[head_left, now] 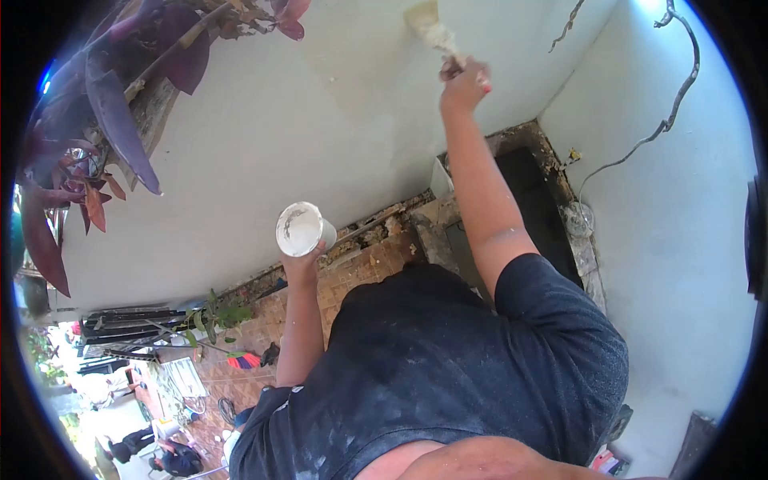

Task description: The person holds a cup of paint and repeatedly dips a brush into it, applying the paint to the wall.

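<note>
My right hand [465, 84] is raised to the pale wall [264, 104], its fingers wrapped round the handle of a putty knife [426, 22]. The wide blade of the knife lies at the wall, near a damp, darker patch. Lower and to the left, my left hand [302, 260] holds a white tub [306, 230] from below. The tub's open top faces me and shows white paste inside, with some smears on the rim.
Purple leaves [120, 112] hang at the upper left. A dark rectangular basin [538, 216] lies beyond my right arm. A cable [640, 146] runs down the right wall. Plants, stacked dark bars [132, 326] and other people [178, 458] are at the lower left.
</note>
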Demonstrator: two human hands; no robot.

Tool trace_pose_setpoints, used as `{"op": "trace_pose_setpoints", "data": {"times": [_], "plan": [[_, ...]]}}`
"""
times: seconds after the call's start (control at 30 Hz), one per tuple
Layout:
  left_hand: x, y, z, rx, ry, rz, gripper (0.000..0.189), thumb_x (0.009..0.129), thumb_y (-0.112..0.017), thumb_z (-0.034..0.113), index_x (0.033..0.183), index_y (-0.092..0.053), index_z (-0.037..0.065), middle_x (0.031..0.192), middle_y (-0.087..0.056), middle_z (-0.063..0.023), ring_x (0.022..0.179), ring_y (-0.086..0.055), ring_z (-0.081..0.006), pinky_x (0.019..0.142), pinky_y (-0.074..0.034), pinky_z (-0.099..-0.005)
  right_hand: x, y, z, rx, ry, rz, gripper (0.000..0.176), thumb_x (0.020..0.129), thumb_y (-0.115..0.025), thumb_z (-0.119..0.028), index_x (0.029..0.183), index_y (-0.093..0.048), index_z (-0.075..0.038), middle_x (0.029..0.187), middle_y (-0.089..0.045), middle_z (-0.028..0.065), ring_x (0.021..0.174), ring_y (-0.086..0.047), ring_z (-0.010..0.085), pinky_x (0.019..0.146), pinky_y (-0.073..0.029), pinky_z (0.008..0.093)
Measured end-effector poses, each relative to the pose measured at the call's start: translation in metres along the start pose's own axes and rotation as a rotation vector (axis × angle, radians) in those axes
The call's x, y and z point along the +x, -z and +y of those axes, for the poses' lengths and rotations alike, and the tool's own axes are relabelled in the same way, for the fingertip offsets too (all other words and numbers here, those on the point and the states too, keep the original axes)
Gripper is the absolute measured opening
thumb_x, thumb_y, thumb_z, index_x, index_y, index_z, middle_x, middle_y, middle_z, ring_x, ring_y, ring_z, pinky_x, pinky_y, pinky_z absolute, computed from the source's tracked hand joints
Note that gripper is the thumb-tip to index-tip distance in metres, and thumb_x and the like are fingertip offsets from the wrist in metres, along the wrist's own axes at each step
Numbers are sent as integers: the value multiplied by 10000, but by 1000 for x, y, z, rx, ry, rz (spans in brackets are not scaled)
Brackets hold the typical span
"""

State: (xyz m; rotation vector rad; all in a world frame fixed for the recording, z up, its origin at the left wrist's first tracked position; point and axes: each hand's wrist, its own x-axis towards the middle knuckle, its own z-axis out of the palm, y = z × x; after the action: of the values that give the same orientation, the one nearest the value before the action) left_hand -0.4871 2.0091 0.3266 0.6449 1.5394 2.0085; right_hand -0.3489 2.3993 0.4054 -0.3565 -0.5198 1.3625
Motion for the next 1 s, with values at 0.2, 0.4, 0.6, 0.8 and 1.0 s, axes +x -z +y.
{"op": "trace_pose_setpoints", "data": {"times": [0.2, 0.4, 0.6, 0.8, 1.0], "plan": [[1, -15, 17, -12, -16, -64, 857, 568, -896, 104, 1310, -472, 35, 1210, -578, -65, 1130, -557, -208, 974, -452, -358, -25, 150, 92, -489, -194, 302, 154, 883, -534, -113, 814, -416, -42, 737, -608, 141, 516, -522, 193, 454, -433, 289], [7, -10, 18, 52, -65, -148, 898, 597, -900, 116, 1356, -427, 39, 1276, -539, -81, 1197, -518, -240, 1033, -410, -405, 48, 86, 81, -457, -135, 309, 178, 879, -522, -153, 834, -402, -29, 747, -605, 147, 620, -552, 196, 507, -454, 313], [2, -10, 15, 15, -38, -86, 815, 588, -896, 133, 1286, -488, 30, 1195, -589, -66, 1122, -557, -202, 992, -435, -351, 7, -3, -23, 41, -104, 23, 102, 925, -451, -112, 898, -389, -35, 819, -654, 202, 555, -532, 175, 450, -373, 286], [-1, -4, 14, 13, -41, -65, 799, 593, -898, 129, 1277, -498, 26, 1187, -594, -71, 1111, -562, -197, 982, -443, -349, -43, 144, 77, -577, -233, 21, 178, 911, -570, -139, 861, -415, -67, 703, -563, 101, 550, -559, 191, 449, -428, 308], [-4, 8, 36, -39, 55, 6, 830, 557, -906, 90, 1278, -502, 25, 1178, -604, -68, 1080, -577, -177, 952, -475, -342, -125, 252, 103, -720, -560, 174, 158, 945, -499, -228, 943, -450, -79, 687, -556, 85, 527, -534, 171, 433, -412, 307]]}}
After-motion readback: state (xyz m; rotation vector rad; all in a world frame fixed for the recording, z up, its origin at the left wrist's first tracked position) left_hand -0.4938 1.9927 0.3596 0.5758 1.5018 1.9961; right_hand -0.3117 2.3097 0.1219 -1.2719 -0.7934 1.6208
